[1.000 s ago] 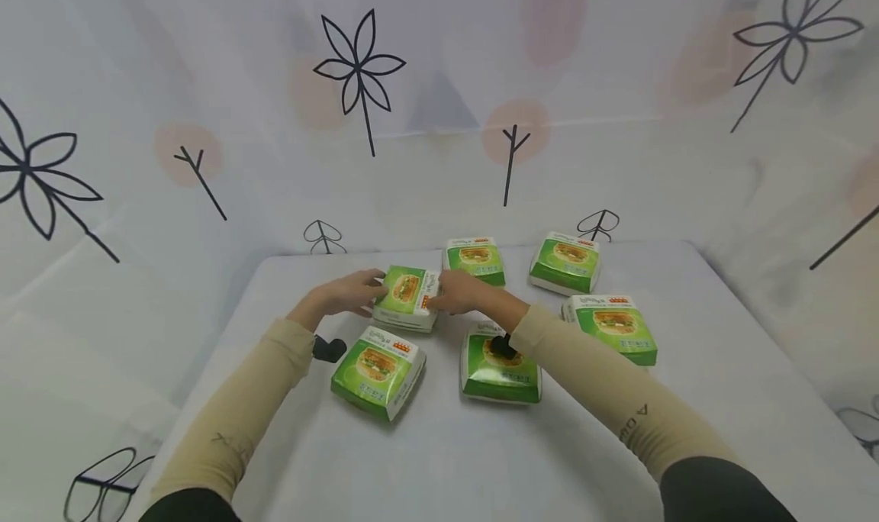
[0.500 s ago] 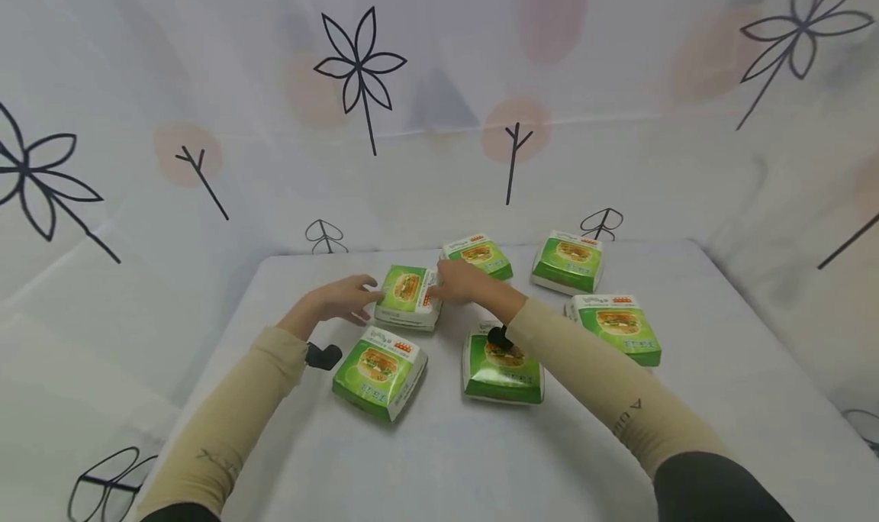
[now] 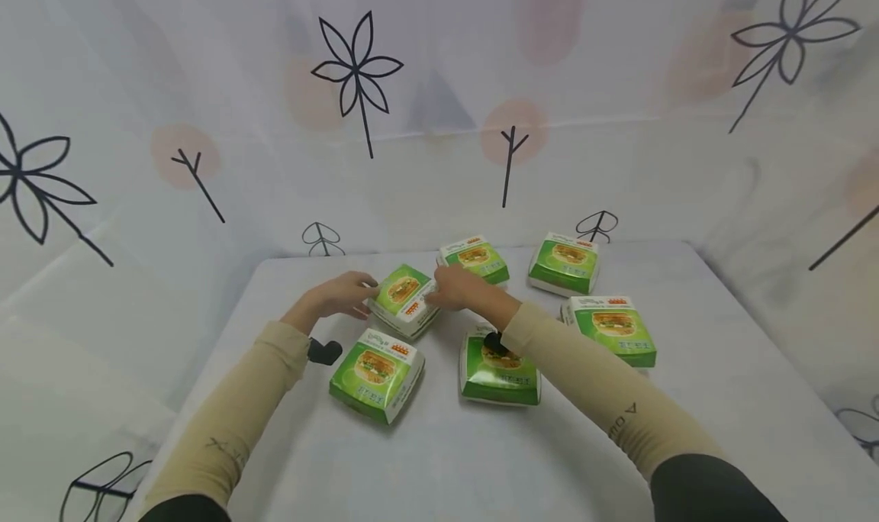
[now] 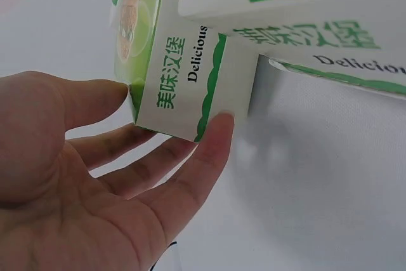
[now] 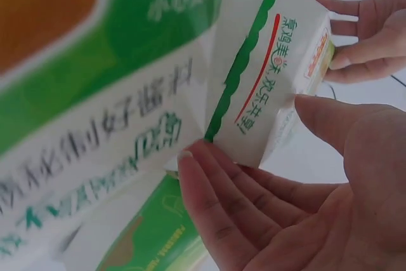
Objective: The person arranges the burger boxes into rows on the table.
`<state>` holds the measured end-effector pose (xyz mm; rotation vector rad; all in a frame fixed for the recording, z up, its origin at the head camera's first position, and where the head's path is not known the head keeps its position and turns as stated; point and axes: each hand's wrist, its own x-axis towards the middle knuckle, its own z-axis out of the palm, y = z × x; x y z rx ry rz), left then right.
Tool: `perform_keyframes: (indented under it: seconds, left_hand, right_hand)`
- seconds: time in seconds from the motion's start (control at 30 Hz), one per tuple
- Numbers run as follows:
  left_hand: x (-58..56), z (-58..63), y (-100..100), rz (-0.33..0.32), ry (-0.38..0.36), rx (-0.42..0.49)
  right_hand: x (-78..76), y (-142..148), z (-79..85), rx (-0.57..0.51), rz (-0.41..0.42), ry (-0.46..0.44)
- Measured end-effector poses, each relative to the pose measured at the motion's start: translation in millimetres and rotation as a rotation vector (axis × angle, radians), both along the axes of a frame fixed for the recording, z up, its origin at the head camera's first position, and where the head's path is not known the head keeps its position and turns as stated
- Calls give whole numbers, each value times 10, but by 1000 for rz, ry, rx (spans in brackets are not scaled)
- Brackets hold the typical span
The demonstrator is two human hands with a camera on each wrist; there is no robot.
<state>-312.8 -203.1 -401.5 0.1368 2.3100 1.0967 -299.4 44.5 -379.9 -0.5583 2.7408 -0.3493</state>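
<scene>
In the head view a green and white burger box [image 3: 404,297] lies at an angle on the table between both hands. My left hand [image 3: 339,294] holds its left corner, the thumb on the upper edge and the fingers along the side wall in the left wrist view. On the opposite side my right hand [image 3: 462,287] grips the box, thumb at the top edge and fingers against the printed side [image 5: 254,74]. Just behind the right hand sits another burger box [image 3: 477,256], partly covered by it. A third burger box [image 3: 378,373] stands close in front, tilted in its heading.
Further burger boxes lie flat on the white tabletop [image 3: 439,461]: one [image 3: 497,381] under the right forearm, one [image 3: 614,330] to the right, one [image 3: 565,262] at the back right. A patterned cloth backdrop [image 3: 426,178] rises behind the table's far edge.
The box between the hands has turned clockwise, its white text panel swinging from the right toward the front right. Earlier, the box behind the right hand was shifted to a slant.
</scene>
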Motion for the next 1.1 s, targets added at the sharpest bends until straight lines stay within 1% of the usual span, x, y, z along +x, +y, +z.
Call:
perform_keyframes:
  seconds: [0.07, 0.2, 0.27, 0.37, 0.43, 0.53, 0.7, 0.83, 0.97, 1.1]
  left_hand:
    - [11, 6, -24, 1, 5, -5]
    - [82, 29, -40, 23, 23, -22]
    - [124, 36, -34, 33, 29, -38]
    - [169, 31, -12, 29, 30, -69]
    - [181, 21, 3, 22, 30, -104]
    - [164, 8, 17, 11, 25, -123]
    - [80, 14, 20, 11, 22, -77]
    - [30, 27, 20, 13, 24, -65]
    - [36, 25, 20, 36, 5, -42]
    - [93, 29, 8, 43, -17, -10]
  right_hand:
    - [14, 3, 21, -4, -1, 7]
    - [7, 36, 46, -38, 11, 19]
    - [-11, 55, 46, -65, 21, 16]
    - [-43, 68, 27, -103, 28, -7]
    - [-50, 62, 14, -118, 26, -22]
    - [-39, 33, 2, -113, 21, -39]
    - [28, -42, 5, -69, 40, -28]
    - [64, -66, 22, -69, 40, -18]
    - [57, -15, 26, -61, 40, -23]
    - [16, 51, 29, -86, 73, -33]
